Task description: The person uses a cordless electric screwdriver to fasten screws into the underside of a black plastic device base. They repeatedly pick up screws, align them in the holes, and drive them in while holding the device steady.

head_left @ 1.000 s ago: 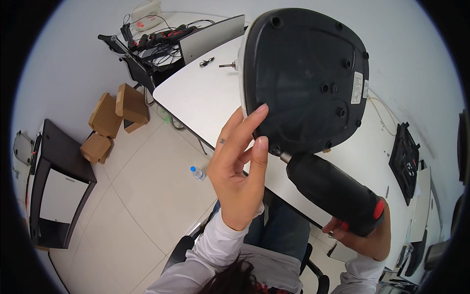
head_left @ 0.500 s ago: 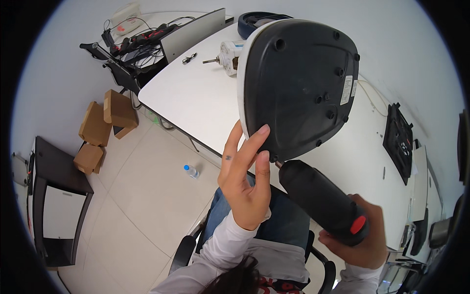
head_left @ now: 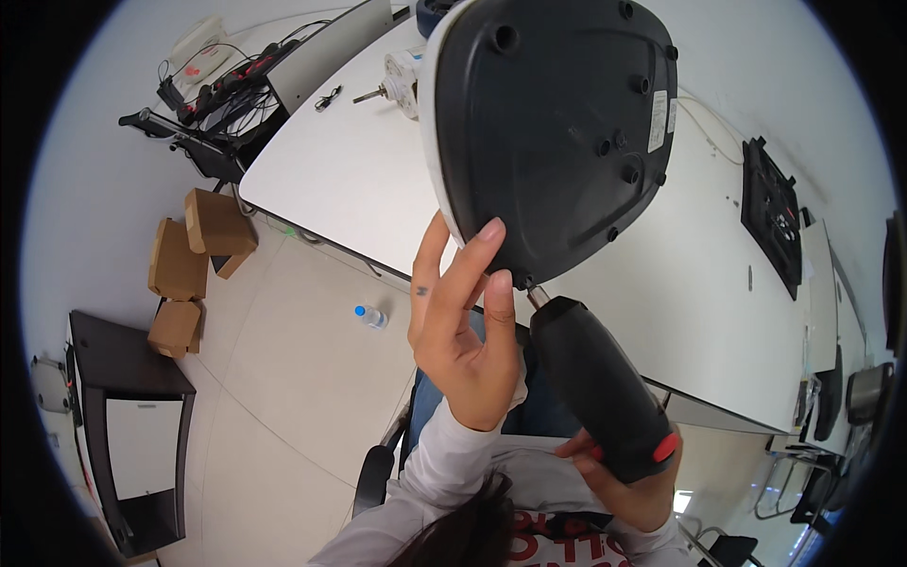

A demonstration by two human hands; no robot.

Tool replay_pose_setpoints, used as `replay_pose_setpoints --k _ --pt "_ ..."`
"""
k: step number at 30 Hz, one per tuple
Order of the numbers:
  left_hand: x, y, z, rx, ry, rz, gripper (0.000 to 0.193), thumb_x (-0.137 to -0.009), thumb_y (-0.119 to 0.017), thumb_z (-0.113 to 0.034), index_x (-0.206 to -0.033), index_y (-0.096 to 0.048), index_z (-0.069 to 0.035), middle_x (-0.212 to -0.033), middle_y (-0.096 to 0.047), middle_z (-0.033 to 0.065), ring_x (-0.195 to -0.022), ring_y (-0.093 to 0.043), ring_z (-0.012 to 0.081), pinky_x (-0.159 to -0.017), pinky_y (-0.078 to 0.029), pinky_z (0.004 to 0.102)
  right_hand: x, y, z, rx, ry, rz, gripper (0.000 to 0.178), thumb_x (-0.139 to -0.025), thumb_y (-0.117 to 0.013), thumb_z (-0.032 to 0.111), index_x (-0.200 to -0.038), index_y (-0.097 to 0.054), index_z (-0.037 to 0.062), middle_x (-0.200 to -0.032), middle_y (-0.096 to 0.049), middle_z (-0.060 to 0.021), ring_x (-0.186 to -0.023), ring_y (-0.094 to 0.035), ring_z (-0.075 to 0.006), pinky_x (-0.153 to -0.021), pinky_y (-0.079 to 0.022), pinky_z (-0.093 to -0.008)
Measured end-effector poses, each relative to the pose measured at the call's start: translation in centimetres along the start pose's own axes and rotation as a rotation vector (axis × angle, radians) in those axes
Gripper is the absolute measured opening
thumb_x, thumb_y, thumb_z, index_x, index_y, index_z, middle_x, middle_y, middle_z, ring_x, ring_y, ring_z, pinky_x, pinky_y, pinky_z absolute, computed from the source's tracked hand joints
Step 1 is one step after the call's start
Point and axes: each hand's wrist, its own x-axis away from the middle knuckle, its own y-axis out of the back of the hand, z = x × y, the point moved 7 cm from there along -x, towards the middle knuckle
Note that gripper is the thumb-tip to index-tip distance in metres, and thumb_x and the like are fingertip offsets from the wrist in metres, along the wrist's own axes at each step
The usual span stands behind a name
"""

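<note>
A white table (head_left: 340, 180) with a curved corner stretches out beyond both hands. Well off to the left of the left hand, a dark-topped cabinet (head_left: 132, 354) with a pale door stands on the tiled floor. Three brown cardboard boxes (head_left: 178, 260) are grouped nearer, also leftward of that hand.

Directly beyond the left hand is a rounded plastic appliance base (head_left: 557, 142), its black underside turned to view and its white rim on the left; it is tilted over the table, and what supports its far end cannot be seen. Small round posts and pale labels mark the underside. Far to the right of both hands, a black tool case (head_left: 777, 217) lies open on the table.

A black power screwdriver (head_left: 595, 387) with red accents slants up and leftward from the right hand (head_left: 638, 491), which is wrapped around its lower end. The left hand (head_left: 463, 335) is half open, with the index fingertip on the base's black face and the thumb beside its near corner; whether it grips or only steadies cannot be told.

Beyond the left hand, a white cylindrical part (head_left: 402, 80) with a metal shaft sits partly behind the base. Leftward of the same hand, a blue-capped plastic bottle (head_left: 371, 317) lies on the floor. The screwdriver's metal tip (head_left: 538, 297), just right of the left thumb, reaches the base's near corner post.
</note>
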Motion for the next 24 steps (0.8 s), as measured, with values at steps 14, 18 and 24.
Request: replay_pose_setpoints --k 14,18,24 --pt "0.8 -0.4 0.3 0.012 0.002 -0.018 0.030 -0.087 -0.056 0.002 -0.117 -0.056 0.000 -0.120 -0.057 0.0156 -0.082 -0.044 0.0144 -0.068 -0.042 0.0229 -0.9 2.7 2.2 0.116 -0.105 0.002 0.043 -0.062 -0.081 0.015 -0.092 -0.056 -0.0030 -0.067 -0.062 -0.0091 -0.059 -0.060 -0.0134 -0.059 -0.046 -0.0254" --pt "1.0 -0.1 0.5 -0.007 -0.024 0.016 0.034 -0.086 -0.057 0.001 -0.120 -0.053 0.000 -0.126 -0.054 0.0152 -0.067 -0.046 0.0054 -0.065 -0.040 0.0185 -0.8 2.6 2.0 0.061 -0.042 -0.070 0.041 -0.062 -0.080 0.015 -0.091 -0.056 -0.0028 -0.065 -0.062 -0.0088 -0.057 -0.060 -0.0135 -0.058 -0.046 -0.0255" --pt "0.7 -0.2 0.3 -0.022 -0.018 -0.023 0.035 -0.085 -0.059 0.000 -0.120 -0.053 0.000 -0.123 -0.055 0.0151 -0.068 -0.049 0.0061 -0.064 -0.041 0.0190 -0.5 2.6 1.8 0.105 -0.063 -0.074 0.042 -0.062 -0.080 0.016 -0.091 -0.057 -0.0026 -0.063 -0.061 -0.0083 -0.056 -0.061 -0.0157 -0.056 -0.046 -0.0260"
